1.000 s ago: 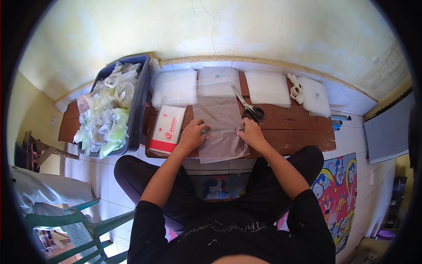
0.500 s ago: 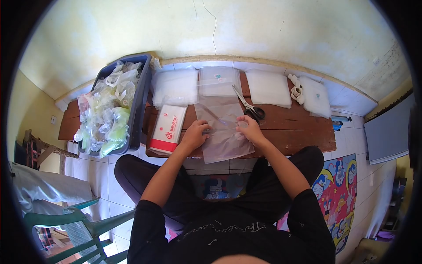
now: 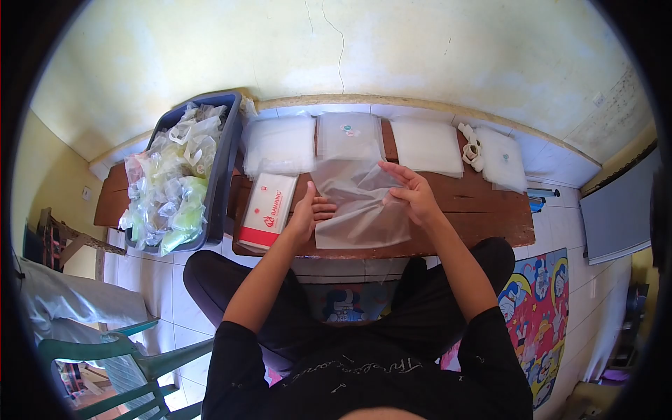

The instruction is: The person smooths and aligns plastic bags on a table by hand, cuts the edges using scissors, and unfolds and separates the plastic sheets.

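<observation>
A clear plastic sheet or bag lies over the front part of the brown wooden table, between my hands. My left hand is at its left edge with the fingers apart. On its right side my right hand has its fingers spread, the palm turned toward the plastic. Beside my left hand lies a white and red pack marked BAWANG. Stacks of clear plastic sit behind, at the left, the middle and the right. The scissors are not visible.
A dark blue tub full of filled plastic bags stands at the left. Farther right are a cream-coloured strap-like item and another plastic stack. A green chair stands at the lower left, and a colourful mat at the right.
The plastic has shifted and spread out to the right. My right hand has moved up and opened, and the fingers of my left hand have straightened. The scissors are no longer visible.
</observation>
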A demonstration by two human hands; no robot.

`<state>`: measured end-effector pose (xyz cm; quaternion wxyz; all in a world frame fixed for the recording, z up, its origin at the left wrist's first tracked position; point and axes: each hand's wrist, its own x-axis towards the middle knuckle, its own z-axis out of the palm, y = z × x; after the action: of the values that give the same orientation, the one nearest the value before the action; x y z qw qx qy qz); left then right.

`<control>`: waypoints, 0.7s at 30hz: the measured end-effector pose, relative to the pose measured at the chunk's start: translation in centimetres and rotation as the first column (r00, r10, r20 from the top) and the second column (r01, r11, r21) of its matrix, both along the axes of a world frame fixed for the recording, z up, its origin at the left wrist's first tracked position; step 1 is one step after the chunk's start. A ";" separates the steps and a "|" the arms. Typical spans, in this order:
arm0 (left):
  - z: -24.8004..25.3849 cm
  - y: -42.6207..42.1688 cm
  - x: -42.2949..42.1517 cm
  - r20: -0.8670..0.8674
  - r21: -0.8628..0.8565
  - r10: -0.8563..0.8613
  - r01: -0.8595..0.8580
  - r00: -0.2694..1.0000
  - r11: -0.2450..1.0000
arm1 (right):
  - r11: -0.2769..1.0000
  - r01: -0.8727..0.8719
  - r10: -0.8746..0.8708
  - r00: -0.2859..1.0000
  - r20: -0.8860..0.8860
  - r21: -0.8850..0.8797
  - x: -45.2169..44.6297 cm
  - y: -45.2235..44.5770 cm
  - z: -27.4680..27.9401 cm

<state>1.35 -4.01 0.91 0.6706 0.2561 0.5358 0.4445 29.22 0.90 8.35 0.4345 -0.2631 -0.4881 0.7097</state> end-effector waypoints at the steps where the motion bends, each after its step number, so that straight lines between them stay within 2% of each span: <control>1: 0.3 0.1 0.1 0.181 -0.060 0.027 -0.016 0.983 0.998 | 0.999 -0.037 0.037 0.999 -0.032 -0.001 0.0 -0.3 0.1; 2: 1.1 0.0 0.0 0.338 -0.083 0.054 -0.027 0.940 0.996 | 0.997 -0.073 0.073 0.995 -0.064 0.001 0.0 -0.5 0.2; 3: 0.9 0.3 -0.1 0.339 -0.080 0.052 -0.026 0.939 0.996 | 0.997 -0.072 0.072 0.995 -0.063 0.003 0.2 -0.6 0.3; 5: 0.2 1.0 -0.2 0.298 0.093 0.139 -0.174 0.944 0.980 | 0.963 -0.269 0.265 0.955 -0.131 -0.018 0.6 -0.8 0.5; 6: -0.1 1.2 -0.3 0.299 0.096 0.139 -0.175 0.944 0.980 | 0.963 -0.270 0.266 0.955 -0.130 -0.015 0.8 -0.8 0.8; 8: 0.1 1.4 -0.1 0.175 0.037 0.384 -0.396 0.907 0.918 | 0.925 -0.381 0.379 0.923 -0.070 -0.015 1.1 -1.0 1.4; 9: 0.2 1.4 -0.2 0.177 0.037 0.386 -0.398 0.905 0.917 | 0.924 -0.383 0.381 0.922 -0.069 -0.015 1.2 -0.9 1.3; 11: 1.1 1.1 -0.4 0.222 0.038 0.286 -0.301 0.932 0.953 | 0.931 -0.363 0.365 0.926 0.098 -0.035 1.3 -0.5 0.6; 12: 1.4 1.0 -0.5 0.224 0.039 0.287 -0.302 0.932 0.952 | 0.931 -0.364 0.365 0.925 0.100 -0.034 1.3 -0.4 0.0; 14: 2.1 0.8 -0.8 0.262 0.084 0.144 -0.171 0.954 0.982 | 0.995 -0.040 0.072 0.921 0.382 -0.093 1.1 -0.3 -1.4; 15: 2.4 0.8 -0.8 0.263 0.086 0.144 -0.172 0.954 0.981 | 0.995 -0.040 0.072 0.921 0.383 -0.092 1.1 -0.1 -2.0; 17: 3.4 0.4 -0.9 0.327 0.217 0.025 -0.101 0.945 0.971 | 0.969 0.106 0.009 0.887 0.462 -0.222 1.0 0.1 -2.5; 18: 3.9 0.1 -0.9 0.327 0.217 0.027 -0.102 0.945 0.971 | 0.969 0.105 0.010 0.887 0.462 -0.222 1.0 0.0 -2.9; 20: 4.9 -0.3 -1.2 0.373 0.317 -0.125 0.000 0.919 0.948 | 0.955 0.138 -0.019 0.910 0.414 -0.261 0.7 0.0 -3.0; 21: 5.3 -0.4 -1.1 0.372 0.318 -0.126 0.001 0.920 0.948 | 0.955 0.138 -0.019 0.910 0.413 -0.261 0.5 0.0 -3.2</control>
<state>0.22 -4.44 6.23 0.7285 0.2831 0.3070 0.5431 29.72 0.85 5.17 0.3099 -0.4840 -0.4495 0.6839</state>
